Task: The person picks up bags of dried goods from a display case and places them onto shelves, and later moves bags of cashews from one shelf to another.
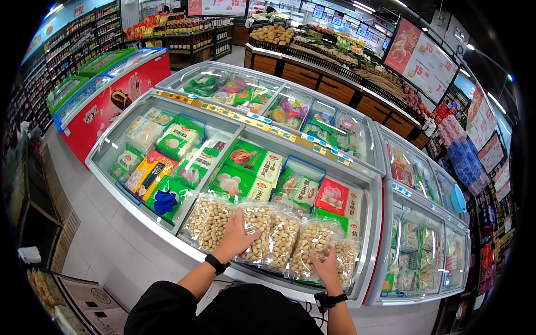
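Observation:
A row of clear plastic bags of unshelled peanuts lies across the near edge of the chest freezer. My left hand (pixel 239 239) rests on the left part of the row, its fingers stretched and the thumb reaching across a peanut bag (pixel 259 223). My right hand (pixel 325 264) touches the right part, thumb and fingers apart over another peanut bag (pixel 310 243). Between the hands sits a middle peanut bag (pixel 283 241). At the left end is a further peanut bag (pixel 204 223), and the last peanut bag (pixel 347 259) is partly behind my right hand.
Beneath the bags, the chest freezer (pixel 375 234) holds frozen packages, including a green package (pixel 231 181) and a red package (pixel 333 196). A red freezer (pixel 125 100) stands at left. Beyond are produce bins (pixel 312 75). A dark shelf stand (pixel 39 215) is near left.

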A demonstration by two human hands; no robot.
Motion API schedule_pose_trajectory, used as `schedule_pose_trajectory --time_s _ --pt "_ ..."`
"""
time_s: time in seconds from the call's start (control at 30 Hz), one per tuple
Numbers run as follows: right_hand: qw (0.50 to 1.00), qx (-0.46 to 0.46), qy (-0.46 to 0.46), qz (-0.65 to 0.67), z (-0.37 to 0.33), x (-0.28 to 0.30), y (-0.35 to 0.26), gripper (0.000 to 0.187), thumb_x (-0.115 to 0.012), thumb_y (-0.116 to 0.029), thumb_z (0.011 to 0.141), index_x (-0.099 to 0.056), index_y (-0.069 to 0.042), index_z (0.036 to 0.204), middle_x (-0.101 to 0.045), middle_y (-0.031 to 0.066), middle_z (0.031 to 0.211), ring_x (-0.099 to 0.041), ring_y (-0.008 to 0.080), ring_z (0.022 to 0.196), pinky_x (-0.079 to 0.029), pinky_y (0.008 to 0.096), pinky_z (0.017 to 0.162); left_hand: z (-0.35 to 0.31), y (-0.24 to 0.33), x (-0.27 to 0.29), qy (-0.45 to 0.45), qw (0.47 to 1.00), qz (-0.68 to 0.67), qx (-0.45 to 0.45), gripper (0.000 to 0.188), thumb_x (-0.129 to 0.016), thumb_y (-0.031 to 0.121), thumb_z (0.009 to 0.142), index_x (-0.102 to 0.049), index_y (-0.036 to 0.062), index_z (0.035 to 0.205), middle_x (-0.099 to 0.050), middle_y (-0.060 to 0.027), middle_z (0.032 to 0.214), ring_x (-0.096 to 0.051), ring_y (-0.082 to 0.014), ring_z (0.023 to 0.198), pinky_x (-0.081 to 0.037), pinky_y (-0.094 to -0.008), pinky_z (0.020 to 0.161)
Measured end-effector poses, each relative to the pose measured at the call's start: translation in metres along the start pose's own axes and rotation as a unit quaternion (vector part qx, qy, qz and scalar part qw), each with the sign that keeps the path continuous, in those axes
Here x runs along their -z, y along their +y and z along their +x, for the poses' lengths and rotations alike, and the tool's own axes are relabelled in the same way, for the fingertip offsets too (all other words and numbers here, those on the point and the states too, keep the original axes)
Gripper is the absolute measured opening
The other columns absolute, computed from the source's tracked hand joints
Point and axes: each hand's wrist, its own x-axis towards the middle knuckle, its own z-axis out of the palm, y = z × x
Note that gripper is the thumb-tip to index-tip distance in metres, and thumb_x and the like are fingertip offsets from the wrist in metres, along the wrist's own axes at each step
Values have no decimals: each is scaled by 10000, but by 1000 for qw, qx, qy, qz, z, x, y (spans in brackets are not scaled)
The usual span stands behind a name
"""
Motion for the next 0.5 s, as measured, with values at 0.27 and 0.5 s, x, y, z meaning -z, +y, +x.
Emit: schedule_pose_trajectory --time_s 0.27,0.5 --pt "997 -35 61 -34 -34 2 -17 700 -732 -273 785 -380 23 1313 -492 119 1065 -474 200 891 -445 318 781 -20 30 3 -53 964 230 -125 872 -720 498 673 -377 162 1400 -275 -250 1410 -248 -507 1285 -274 -619 999" --pt "991 -95 98 17 -67 -8 -20 620 -711 -204 801 -416 12 1301 -491 136 1124 -477 197 916 -449 329 796 -10 2 26 -14 991 53 -121 758 -734 183 592 -498 183 1313 -275 -211 1387 -318 -431 1179 -321 -505 1008"
